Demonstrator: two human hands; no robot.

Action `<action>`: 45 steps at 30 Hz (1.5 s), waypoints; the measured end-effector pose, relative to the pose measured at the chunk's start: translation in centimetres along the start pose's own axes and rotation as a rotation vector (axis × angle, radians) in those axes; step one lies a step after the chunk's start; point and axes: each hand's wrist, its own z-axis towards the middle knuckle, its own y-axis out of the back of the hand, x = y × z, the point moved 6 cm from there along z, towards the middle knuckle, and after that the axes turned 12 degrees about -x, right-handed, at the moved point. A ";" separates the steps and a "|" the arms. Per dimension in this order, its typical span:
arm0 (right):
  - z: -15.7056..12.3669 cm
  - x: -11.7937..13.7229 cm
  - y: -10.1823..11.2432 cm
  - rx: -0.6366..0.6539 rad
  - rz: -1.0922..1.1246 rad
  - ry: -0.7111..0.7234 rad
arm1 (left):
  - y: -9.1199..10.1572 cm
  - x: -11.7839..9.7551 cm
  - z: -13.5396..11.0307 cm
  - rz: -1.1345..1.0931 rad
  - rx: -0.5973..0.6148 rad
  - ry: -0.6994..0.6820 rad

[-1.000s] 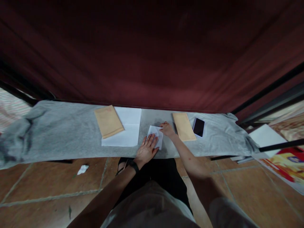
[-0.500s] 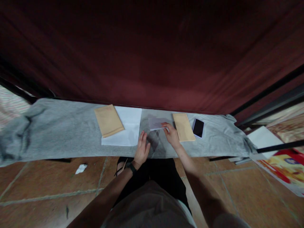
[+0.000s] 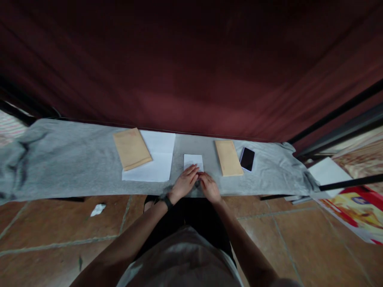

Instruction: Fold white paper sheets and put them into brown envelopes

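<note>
A small folded white paper point(image 3: 193, 161) lies flat on the grey cloth point(image 3: 74, 159) in front of me. My left hand point(image 3: 184, 183) rests with fingers stretched out, its fingertips on the paper's near edge. My right hand point(image 3: 209, 186) lies beside it, fingers together and pressed down at the paper's near right corner. The two hands touch each other. A black band sits on my left wrist.
A brown envelope point(image 3: 131, 148) lies on a white sheet point(image 3: 158, 159) to the left. Another brown envelope point(image 3: 228, 158) and a black phone point(image 3: 247, 159) lie to the right. A dark red curtain point(image 3: 191, 71) hangs behind. Papers point(image 3: 329, 171) and a crumpled scrap point(image 3: 97, 209) are on the tiled floor.
The paper was lifted and turned by my right hand, then laid flat again, further from me. Both hands have come together at its near edge.
</note>
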 end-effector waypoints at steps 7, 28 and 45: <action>-0.7 -0.2 -0.1 -0.016 -0.084 -0.004 | -2.7 -0.3 2.5 0.102 0.211 -0.067; -0.6 0.6 0.1 -0.114 -0.107 0.072 | -3.4 2.6 6.0 0.228 0.166 -0.024; -0.6 0.6 -0.2 -0.045 -0.120 0.004 | -1.0 0.4 -0.9 0.193 0.129 -0.080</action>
